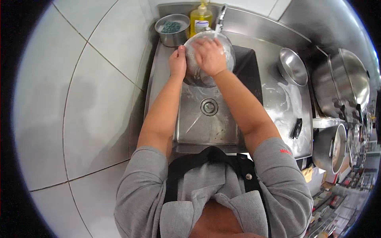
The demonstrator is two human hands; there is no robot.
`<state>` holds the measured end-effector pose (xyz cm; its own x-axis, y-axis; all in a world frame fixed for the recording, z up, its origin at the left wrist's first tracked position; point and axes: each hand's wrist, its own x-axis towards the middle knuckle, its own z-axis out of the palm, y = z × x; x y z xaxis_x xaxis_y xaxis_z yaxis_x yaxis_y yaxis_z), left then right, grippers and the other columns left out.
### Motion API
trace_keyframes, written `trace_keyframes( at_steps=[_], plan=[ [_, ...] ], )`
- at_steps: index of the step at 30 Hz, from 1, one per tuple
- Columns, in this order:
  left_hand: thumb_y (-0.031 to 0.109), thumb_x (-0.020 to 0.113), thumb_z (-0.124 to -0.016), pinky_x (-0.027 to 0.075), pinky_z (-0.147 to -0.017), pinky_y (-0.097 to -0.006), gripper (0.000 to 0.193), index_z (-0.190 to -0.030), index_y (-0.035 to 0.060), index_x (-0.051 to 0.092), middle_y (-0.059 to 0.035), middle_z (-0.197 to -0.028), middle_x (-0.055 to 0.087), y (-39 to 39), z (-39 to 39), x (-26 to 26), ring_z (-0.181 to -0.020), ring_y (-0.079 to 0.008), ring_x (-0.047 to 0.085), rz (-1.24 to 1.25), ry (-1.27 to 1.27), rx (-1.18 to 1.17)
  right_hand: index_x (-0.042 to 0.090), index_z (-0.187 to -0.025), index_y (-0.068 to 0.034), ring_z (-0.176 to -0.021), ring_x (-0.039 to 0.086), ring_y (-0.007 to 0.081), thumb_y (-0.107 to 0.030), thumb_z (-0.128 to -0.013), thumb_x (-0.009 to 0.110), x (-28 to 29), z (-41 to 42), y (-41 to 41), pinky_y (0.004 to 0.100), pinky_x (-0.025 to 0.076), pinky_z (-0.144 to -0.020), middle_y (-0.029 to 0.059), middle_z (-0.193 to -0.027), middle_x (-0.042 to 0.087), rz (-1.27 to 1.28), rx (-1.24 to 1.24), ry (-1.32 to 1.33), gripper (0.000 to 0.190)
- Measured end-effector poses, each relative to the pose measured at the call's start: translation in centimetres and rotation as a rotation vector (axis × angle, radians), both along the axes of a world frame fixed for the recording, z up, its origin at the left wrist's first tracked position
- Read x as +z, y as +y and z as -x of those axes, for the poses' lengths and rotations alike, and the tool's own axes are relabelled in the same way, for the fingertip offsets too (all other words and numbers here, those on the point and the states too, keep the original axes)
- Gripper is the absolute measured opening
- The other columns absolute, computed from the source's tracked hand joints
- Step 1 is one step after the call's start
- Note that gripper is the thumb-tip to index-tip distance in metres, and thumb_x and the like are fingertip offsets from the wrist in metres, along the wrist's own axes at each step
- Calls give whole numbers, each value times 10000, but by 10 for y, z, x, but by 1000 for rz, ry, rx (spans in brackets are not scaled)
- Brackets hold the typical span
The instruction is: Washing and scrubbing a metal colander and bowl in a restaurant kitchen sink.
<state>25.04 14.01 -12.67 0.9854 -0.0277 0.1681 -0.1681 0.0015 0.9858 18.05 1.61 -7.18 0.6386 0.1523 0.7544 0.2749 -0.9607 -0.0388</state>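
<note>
My left hand (pixel 178 61) grips the left rim of a round, shiny bowl (pixel 200 76), with the thumb up along its edge. The bowl is tilted over the back of the stainless steel sink (pixel 205 128) and looks wet and streaked. My right hand (pixel 210 56) lies over the bowl's inner face, fingers spread and a little blurred. Water (pixel 217 29) runs from the chrome faucet (pixel 221 15) towards the bowl, just beyond my right fingertips. My right hand hides part of the bowl. Below it, the sink's drain (pixel 209 107) is in view.
A metal pot (pixel 172 38) with a green scouring pad (pixel 171 27) stands back left, beside a yellow soap bottle (pixel 196 17). Rightward, a steel bowl (pixel 293 67) and a black object (pixel 296 128) lie on the wet drainboard (pixel 276 104). Large pots (pixel 342 83) stand beyond. Tiled wall (pixel 101 98) bounds the left.
</note>
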Motion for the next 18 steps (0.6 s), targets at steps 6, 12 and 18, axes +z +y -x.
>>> trace_keyframes(
  at_steps=[6, 12, 18],
  plan=[
    [410, 501, -898, 399, -593, -321, 485, -730, -37, 583, -81, -611, 532, 10, 0, -15, -604, -158, 458, -15, -12, 143, 660, -881, -140, -867, 578, 314, -234, -765, 550, -6, -44, -14, 405, 454, -775, 94, -934, 616, -628, -423, 236, 186],
    [423, 496, -895, 394, -583, -315, 495, -735, -38, 573, -73, -589, 501, 5, 18, -15, -588, -161, 438, -76, -16, 132, 634, -885, -99, -871, 570, 342, -272, -786, 541, -5, -30, -4, 434, 453, -783, 137, -897, 604, -379, -126, 232, 220],
    [404, 474, -914, 393, -586, -311, 490, -733, -39, 577, -64, -597, 511, -9, 21, -9, -599, -140, 441, -120, -10, 86, 638, -948, -132, -939, 556, 297, -256, -751, 560, -5, -23, -31, 427, 437, -826, 125, -973, 595, -446, -68, 282, 245]
  ],
)
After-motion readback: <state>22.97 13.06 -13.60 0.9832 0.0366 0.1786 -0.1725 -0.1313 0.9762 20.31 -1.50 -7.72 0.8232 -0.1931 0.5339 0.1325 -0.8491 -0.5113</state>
